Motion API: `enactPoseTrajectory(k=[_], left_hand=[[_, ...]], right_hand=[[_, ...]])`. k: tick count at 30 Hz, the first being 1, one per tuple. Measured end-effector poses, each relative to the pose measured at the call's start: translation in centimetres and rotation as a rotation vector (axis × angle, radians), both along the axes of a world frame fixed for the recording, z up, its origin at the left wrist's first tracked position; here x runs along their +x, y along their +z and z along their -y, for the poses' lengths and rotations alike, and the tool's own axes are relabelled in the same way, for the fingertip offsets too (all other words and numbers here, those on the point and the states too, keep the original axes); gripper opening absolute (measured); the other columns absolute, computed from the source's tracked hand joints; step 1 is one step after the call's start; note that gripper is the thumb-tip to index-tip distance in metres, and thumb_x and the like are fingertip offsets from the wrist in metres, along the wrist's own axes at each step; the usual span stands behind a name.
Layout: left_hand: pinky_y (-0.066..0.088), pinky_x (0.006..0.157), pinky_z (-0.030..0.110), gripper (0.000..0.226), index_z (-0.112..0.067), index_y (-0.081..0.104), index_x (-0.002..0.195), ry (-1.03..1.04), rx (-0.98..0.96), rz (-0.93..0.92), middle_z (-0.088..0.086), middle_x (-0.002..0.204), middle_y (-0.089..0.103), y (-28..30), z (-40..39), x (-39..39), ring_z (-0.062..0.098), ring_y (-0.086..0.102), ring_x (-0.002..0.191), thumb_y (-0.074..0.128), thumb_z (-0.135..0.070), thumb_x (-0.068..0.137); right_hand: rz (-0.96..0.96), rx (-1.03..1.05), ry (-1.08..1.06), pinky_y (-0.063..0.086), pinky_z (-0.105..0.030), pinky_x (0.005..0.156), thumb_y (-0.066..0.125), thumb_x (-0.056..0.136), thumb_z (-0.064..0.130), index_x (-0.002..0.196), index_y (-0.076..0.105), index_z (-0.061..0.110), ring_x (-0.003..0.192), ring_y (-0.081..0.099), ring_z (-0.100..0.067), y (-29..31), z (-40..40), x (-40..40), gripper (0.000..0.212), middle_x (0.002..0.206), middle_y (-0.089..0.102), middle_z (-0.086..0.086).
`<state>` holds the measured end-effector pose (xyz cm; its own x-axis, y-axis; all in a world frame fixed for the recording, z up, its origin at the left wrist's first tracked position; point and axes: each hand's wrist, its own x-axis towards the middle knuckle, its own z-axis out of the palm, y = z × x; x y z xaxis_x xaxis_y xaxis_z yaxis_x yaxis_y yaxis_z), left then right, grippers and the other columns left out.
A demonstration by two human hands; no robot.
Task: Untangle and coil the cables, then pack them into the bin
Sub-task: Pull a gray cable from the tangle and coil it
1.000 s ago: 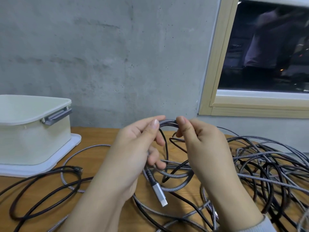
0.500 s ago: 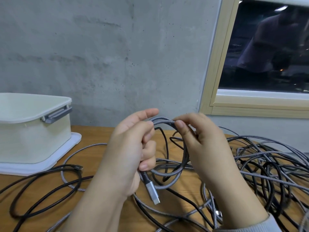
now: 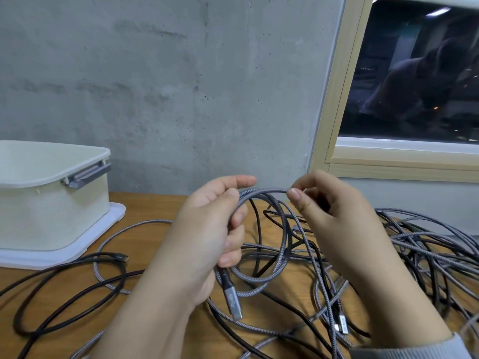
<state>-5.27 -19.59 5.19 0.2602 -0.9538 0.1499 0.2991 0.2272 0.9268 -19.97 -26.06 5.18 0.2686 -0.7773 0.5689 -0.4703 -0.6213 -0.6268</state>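
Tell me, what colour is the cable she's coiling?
Grey braided cable with a silver plug, clearest in the head view.

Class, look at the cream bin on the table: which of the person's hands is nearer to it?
Left. The left hand grips the grey braided cable just right of the bin, with bare table between them. The right hand pinches the same cable farther right.

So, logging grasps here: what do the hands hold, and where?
Both hold the grey braided cable: left hand near its plug end, right hand pinching the loop's top.
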Motion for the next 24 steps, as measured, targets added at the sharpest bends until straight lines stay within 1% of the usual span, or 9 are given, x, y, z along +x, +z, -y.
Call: enactPoseTrajectory(k=[2, 6, 9, 12, 15, 17, 18, 21, 24], left_hand=[[0.016, 0.032, 0.009, 0.026, -0.011, 0.062, 0.106, 0.002, 0.000, 0.005, -0.003, 0.051, 0.037, 0.1, 0.0, 0.1, 0.004, 0.018, 0.033, 0.036, -0.010, 0.101], [0.012, 0.035, 0.009, 0.028, -0.010, 0.062, 0.105, -0.032, -0.010, -0.008, -0.002, 0.052, 0.035, 0.2, -0.3, 0.2, 0.005, 0.017, 0.031, 0.034, -0.009, 0.101], [0.012, 0.037, 0.008, 0.029, -0.009, 0.062, 0.103, -0.072, -0.016, -0.034, -0.001, 0.052, 0.033, 0.3, -0.5, 0.3, 0.005, 0.016, 0.030, 0.033, -0.010, 0.101], [0.014, 0.037, 0.007, 0.028, -0.012, 0.064, 0.100, -0.123, -0.007, -0.060, -0.002, 0.052, 0.029, 0.5, -0.8, 0.1, 0.004, 0.014, 0.029, 0.038, -0.024, 0.100], [0.016, 0.038, 0.005, 0.031, -0.016, 0.065, 0.100, -0.156, -0.023, -0.032, -0.003, 0.051, 0.026, 0.7, -1.0, -0.7, 0.004, 0.013, 0.030, 0.042, -0.035, 0.094], [0.017, 0.038, 0.005, 0.029, -0.017, 0.065, 0.100, -0.185, -0.042, -0.050, -0.004, 0.050, 0.026, 0.9, -1.0, -0.8, 0.003, 0.012, 0.031, 0.041, -0.033, 0.093], [0.017, 0.038, 0.004, 0.029, -0.017, 0.064, 0.102, -0.195, -0.049, -0.065, -0.004, 0.049, 0.026, 0.9, -1.1, -0.8, 0.003, 0.012, 0.030, 0.041, -0.032, 0.093], [0.018, 0.036, 0.005, 0.031, -0.013, 0.061, 0.108, -0.208, -0.076, -0.124, -0.003, 0.050, 0.029, 1.1, -1.2, -0.4, 0.003, 0.015, 0.030, 0.046, -0.029, 0.086], [0.021, 0.032, 0.011, 0.033, -0.011, 0.059, 0.110, -0.210, -0.135, -0.138, -0.001, 0.055, 0.035, 1.2, -1.3, -0.7, 0.005, 0.020, 0.033, 0.048, -0.027, 0.083]], right_hand=[[-0.018, -0.004, 0.024, 0.038, -0.006, 0.056, 0.057, 0.089, 0.035, 0.076, 0.056, 0.031, 0.069, 0.052, 0.006, 0.0, -0.1, 0.1, 0.014, 0.078, 0.058, 0.022], [-0.060, -0.027, 0.062, 0.038, -0.011, 0.057, 0.057, 0.089, 0.036, 0.076, 0.057, 0.030, 0.070, 0.052, 0.000, 0.0, -0.1, -0.1, 0.015, 0.079, 0.059, 0.017], [-0.051, -0.025, 0.105, 0.037, -0.011, 0.056, 0.057, 0.090, 0.036, 0.074, 0.057, 0.030, 0.065, 0.050, 0.000, 0.1, -0.2, 0.0, 0.016, 0.073, 0.058, 0.015], [-0.034, -0.012, 0.146, 0.036, -0.010, 0.055, 0.056, 0.091, 0.033, 0.075, 0.056, 0.029, 0.062, 0.048, 0.001, 0.0, -0.3, 0.3, 0.017, 0.067, 0.055, 0.017], [-0.012, 0.014, 0.169, 0.038, -0.011, 0.059, 0.050, 0.093, 0.033, 0.086, 0.057, 0.032, 0.069, 0.052, 0.005, -0.1, -0.3, 0.9, 0.010, 0.071, 0.057, 0.026], [0.013, 0.054, 0.207, 0.043, -0.012, 0.067, 0.042, 0.096, 0.035, 0.102, 0.059, 0.033, 0.080, 0.057, 0.005, -0.4, -0.3, 1.4, 0.018, 0.082, 0.064, 0.021], [0.010, 0.064, 0.219, 0.043, -0.015, 0.066, 0.039, 0.097, 0.036, 0.101, 0.059, 0.032, 0.078, 0.058, 0.004, -0.5, -0.4, 1.7, 0.021, 0.081, 0.064, 0.016], [-0.010, 0.015, 0.138, 0.035, -0.024, 0.051, 0.034, 0.095, 0.043, 0.080, 0.052, 0.026, 0.056, 0.047, -0.006, -0.6, -0.6, 2.2, 0.030, 0.061, 0.052, 0.005], [0.047, 0.006, -0.018, 0.036, -0.031, 0.056, 0.032, 0.097, 0.042, 0.078, 0.050, 0.024, 0.062, 0.048, -0.008, -0.7, -0.3, 2.3, 0.031, 0.059, 0.049, 0.010]])
